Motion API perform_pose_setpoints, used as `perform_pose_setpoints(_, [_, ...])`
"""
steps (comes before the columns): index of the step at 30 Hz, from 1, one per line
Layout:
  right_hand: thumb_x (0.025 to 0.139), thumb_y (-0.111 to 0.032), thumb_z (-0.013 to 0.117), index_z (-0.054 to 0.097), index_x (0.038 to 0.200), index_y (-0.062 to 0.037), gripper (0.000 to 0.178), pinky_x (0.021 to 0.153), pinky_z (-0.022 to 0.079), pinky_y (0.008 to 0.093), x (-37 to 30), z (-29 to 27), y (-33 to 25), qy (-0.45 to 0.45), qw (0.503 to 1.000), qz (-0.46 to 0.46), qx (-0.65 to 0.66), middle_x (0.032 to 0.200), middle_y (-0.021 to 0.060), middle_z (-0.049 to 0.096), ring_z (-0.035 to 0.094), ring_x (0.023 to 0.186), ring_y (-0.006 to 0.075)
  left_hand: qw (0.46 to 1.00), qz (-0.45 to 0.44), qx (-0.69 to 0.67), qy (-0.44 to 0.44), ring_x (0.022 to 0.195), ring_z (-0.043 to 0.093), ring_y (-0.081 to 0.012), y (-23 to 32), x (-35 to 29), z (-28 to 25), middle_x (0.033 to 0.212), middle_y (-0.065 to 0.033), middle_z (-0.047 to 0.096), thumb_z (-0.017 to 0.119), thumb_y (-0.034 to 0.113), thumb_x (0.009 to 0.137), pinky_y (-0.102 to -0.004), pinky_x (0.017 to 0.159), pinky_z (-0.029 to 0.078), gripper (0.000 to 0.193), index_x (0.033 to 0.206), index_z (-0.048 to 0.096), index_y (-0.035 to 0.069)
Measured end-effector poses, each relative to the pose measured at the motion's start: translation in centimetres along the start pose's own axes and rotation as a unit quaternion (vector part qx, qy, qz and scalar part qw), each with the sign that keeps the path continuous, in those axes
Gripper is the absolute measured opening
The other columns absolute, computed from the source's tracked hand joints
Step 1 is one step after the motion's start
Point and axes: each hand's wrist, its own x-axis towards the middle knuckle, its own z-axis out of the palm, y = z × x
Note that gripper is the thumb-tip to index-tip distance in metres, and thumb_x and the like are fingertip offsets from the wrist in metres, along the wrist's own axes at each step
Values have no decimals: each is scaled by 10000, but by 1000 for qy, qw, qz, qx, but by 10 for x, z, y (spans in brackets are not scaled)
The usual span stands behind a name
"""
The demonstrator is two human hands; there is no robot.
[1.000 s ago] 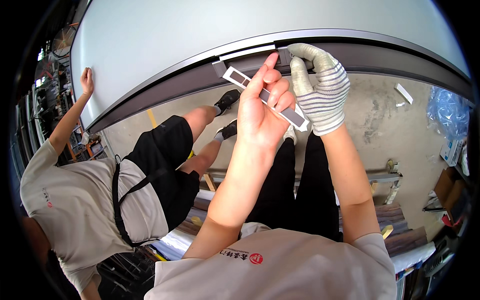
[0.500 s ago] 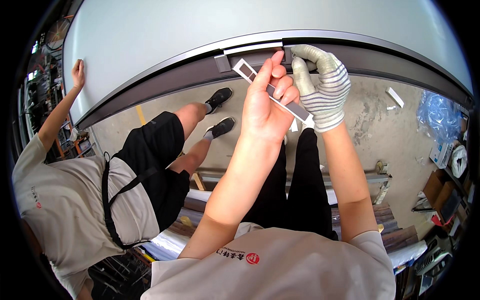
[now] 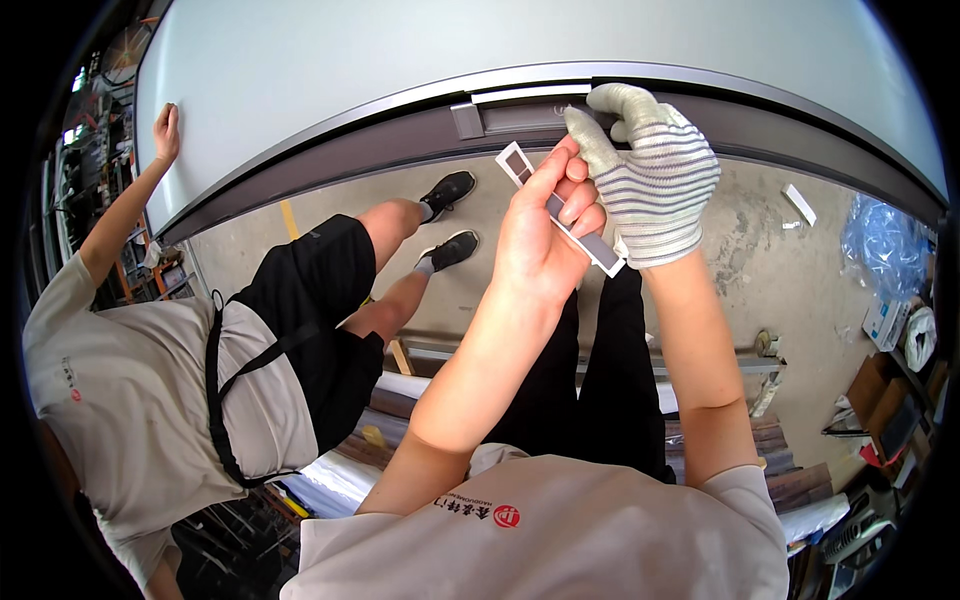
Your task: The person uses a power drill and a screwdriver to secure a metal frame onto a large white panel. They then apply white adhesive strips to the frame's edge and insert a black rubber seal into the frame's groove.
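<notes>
A flat, narrow strip with a white edge and dark rectangular sections (image 3: 517, 165) is in my bare left hand (image 3: 545, 240). It slants across my palm, with the fingers curled over its middle. Above it, my right hand (image 3: 660, 180), in a white-and-grey striped glove, is at the edge of a big pale panel (image 3: 500, 35). Its thumb and forefinger are bent together by the right end of a grey recessed fitting (image 3: 520, 115) in the panel's dark side. Whatever lies between those fingertips is hidden.
At left another person (image 3: 180, 400) stands with one hand on the panel. Wrapped lengths of material (image 3: 390, 430) lie behind my legs. Blue plastic film (image 3: 885, 240), a white piece (image 3: 799, 204) and cardboard boxes (image 3: 885, 385) are on the right-hand side.
My left hand with the strip has drawn down from the fitting, uncovering more of it. My right thumb has shifted left over the fitting's end. The view has shifted slightly.
</notes>
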Motion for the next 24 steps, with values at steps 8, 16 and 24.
perform_pose_setpoints(8, [775, -58, 756, 647, 852, -38, 134, 547, 427, 171, -21, 1, -8, 10, 974, 140, 180, 738, -27, 622, 507, 620, 12, 988, 80, 130, -11, 549, 374, -60, 20, -14, -13, 825, -17, 542, 536, 146, 944, -215, 470, 307, 322, 1228, 521, -4])
perform_pose_setpoints(16, [776, -56, 732, 676, 891, -50, 128, 576, 464, 207, -41, -5, -3, 63, 937, 231, 254, 758, -3, 661, 554, 637, 46, 995, -9, 6, -101, 578, 384, -90, 11, 4, 6, 817, -17, 524, 480, 109, 959, -243, 495, 328, 420, 1331, 377, -56])
perform_pose_setpoints(24, [773, -78, 726, 679, 895, -71, 131, 606, 456, 220, -42, -13, 6, 52, 953, 199, 221, 783, -6, 672, 569, 648, 61, 994, -8, -9, -107, 587, 378, -92, 11, 3, 6, 804, -4, 506, 475, 104, 953, -238, 509, 323, 382, 1290, 411, -64])
